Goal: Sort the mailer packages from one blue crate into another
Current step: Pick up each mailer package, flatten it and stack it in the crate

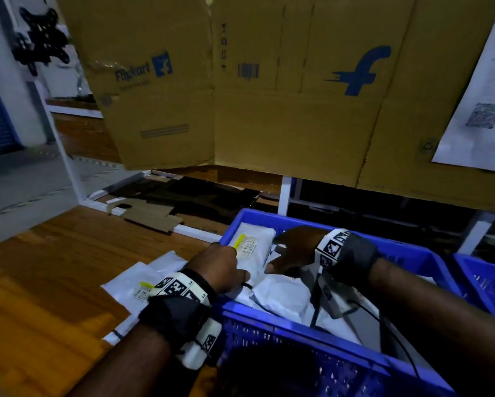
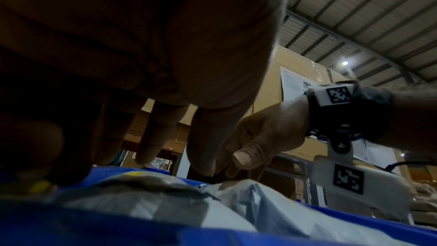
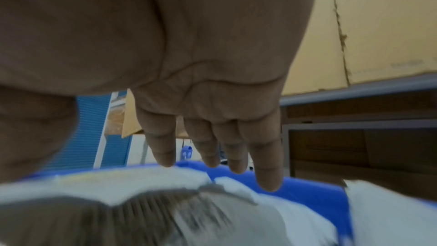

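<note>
A blue crate (image 1: 269, 315) in front of me holds several white mailer packages. The top one at its far left corner is a white mailer (image 1: 253, 247) with a yellow-striped label. My left hand (image 1: 226, 262) rests on that mailer's left edge, fingers fairly straight and tips down on it (image 2: 165, 128). My right hand (image 1: 289, 250) is spread over the mailer's right edge, thumb near, index far. In the right wrist view its fingers (image 3: 212, 145) are straight just above the mailer (image 3: 118, 184). Another crumpled mailer (image 1: 283, 296) lies beneath my wrists.
A second blue crate (image 1: 487, 282) stands at the right. Flat white mailers (image 1: 143, 277) lie on the wooden table (image 1: 40, 282) left of the crate. A large cardboard sheet (image 1: 269, 110) hangs behind, with cardboard scraps (image 1: 151, 214) below.
</note>
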A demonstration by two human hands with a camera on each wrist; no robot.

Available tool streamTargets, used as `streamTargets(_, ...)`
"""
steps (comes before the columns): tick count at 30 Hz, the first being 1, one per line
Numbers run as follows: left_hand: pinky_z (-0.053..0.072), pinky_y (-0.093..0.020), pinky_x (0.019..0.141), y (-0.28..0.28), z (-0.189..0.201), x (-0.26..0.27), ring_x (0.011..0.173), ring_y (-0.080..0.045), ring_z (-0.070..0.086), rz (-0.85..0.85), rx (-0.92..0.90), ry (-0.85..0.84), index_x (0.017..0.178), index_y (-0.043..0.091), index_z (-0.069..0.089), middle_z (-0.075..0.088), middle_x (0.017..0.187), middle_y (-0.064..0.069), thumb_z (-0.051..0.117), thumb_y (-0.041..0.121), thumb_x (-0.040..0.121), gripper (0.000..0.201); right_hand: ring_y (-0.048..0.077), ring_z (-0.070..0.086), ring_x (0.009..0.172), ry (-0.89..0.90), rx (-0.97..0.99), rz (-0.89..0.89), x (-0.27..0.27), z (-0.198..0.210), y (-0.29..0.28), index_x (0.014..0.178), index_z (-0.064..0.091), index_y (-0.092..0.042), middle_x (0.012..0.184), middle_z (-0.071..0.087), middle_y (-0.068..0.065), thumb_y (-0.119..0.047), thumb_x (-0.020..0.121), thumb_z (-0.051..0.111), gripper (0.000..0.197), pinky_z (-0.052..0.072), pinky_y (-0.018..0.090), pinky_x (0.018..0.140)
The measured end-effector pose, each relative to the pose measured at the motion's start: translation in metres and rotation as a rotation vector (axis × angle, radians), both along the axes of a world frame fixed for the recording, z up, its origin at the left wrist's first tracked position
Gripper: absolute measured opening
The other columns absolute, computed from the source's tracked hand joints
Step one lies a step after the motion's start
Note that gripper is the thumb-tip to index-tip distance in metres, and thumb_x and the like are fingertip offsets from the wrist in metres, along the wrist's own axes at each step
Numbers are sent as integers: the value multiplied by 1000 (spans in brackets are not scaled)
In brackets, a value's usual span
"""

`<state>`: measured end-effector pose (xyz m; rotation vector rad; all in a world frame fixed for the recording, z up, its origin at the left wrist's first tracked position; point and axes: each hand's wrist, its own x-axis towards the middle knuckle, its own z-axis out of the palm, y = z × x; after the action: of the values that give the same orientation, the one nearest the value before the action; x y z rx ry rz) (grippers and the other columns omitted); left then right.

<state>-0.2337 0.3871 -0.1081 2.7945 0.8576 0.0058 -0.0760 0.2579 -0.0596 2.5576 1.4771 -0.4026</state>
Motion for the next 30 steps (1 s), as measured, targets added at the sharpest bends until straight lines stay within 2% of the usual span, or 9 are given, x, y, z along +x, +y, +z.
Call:
streamTargets(4, 43, -27, 76, 6, 18, -21, 105, -24, 61, 16, -51, -118, 109, 18, 66, 65, 117, -7, 65, 51, 85, 41, 20, 42, 136, -37, 86, 6, -16, 22, 8, 146, 42, -27, 149, 44, -2, -74, 79, 57, 83, 33, 32, 111)
streamTargets(7, 47, -27, 78, 23, 30, -47, 103, -23, 63, 66, -111, -230, 109, 18, 70, 69, 116, -5, 64, 44, 88, 34, 21, 53, 125, -47, 194, 53, -40, 44, 16, 140, 51, -23, 140, 55, 1, -69, 82, 57, 74, 43, 30, 100)
streamTargets(10, 49, -31, 92, 53, 30, -82, 112, -22, 62, 155, -189, -335, 117, 17, 69, 67, 123, -6, 67, 42, 87, 39, 22, 62, 105, 2, 361, 100, -77, 61, 29, 123, 65, -21, 120, 65, 2, -65, 84, 59, 59, 50, 29, 85)
streamTargets(12, 47, -32, 96, 74, 27, -107, 118, -20, 59, 206, -239, -381, 123, 16, 66, 64, 130, -5, 69, 43, 88, 45, 16, 62, 79, 92, 465, 108, -107, 63, 44, 104, 71, -20, 96, 68, 0, -61, 86, 60, 46, 50, 27, 71)
streamTargets(15, 47, -35, 97, 101, 15, -143, 117, -20, 60, 266, -281, -450, 124, 15, 66, 65, 129, -5, 69, 41, 89, 43, 17, 64, 71, 219, 573, 89, -146, 51, 75, 91, 72, -19, 85, 70, 0, -52, 86, 65, 34, 51, 28, 64)
streamTargets(19, 49, -31, 89, 120, -9, -186, 105, -17, 62, 297, -289, -506, 120, 15, 68, 67, 122, -2, 69, 34, 90, 36, 27, 71, 64, 485, 646, 5, -182, 6, 125, 84, 70, -10, 78, 71, 14, -35, 88, 67, 25, 61, 42, 58)
streamTargets(21, 50, -33, 91, 128, -25, -201, 107, -18, 63, 321, -315, -467, 124, 14, 65, 66, 125, -3, 68, 31, 91, 37, 28, 69, 73, 498, 616, -5, -195, -26, 151, 93, 68, -12, 85, 71, 13, -36, 88, 66, 25, 60, 42, 67)
streamTargets(24, 48, -34, 96, 138, -46, -212, 114, -21, 61, 340, -347, -409, 128, 12, 62, 62, 131, -6, 67, 24, 92, 39, 26, 63, 98, 429, 443, 3, -214, -71, 180, 125, 57, -13, 118, 63, 11, -40, 91, 63, 44, 52, 32, 79)
streamTargets(30, 47, -33, 100, 151, -68, -208, 120, -21, 58, 347, -404, -365, 124, 11, 63, 62, 132, -7, 70, 27, 90, 38, 42, 36, 129, 258, 179, -105, -222, -149, 209, 142, 33, -18, 141, 33, 18, -47, 86, 63, 70, 43, 51, 102)
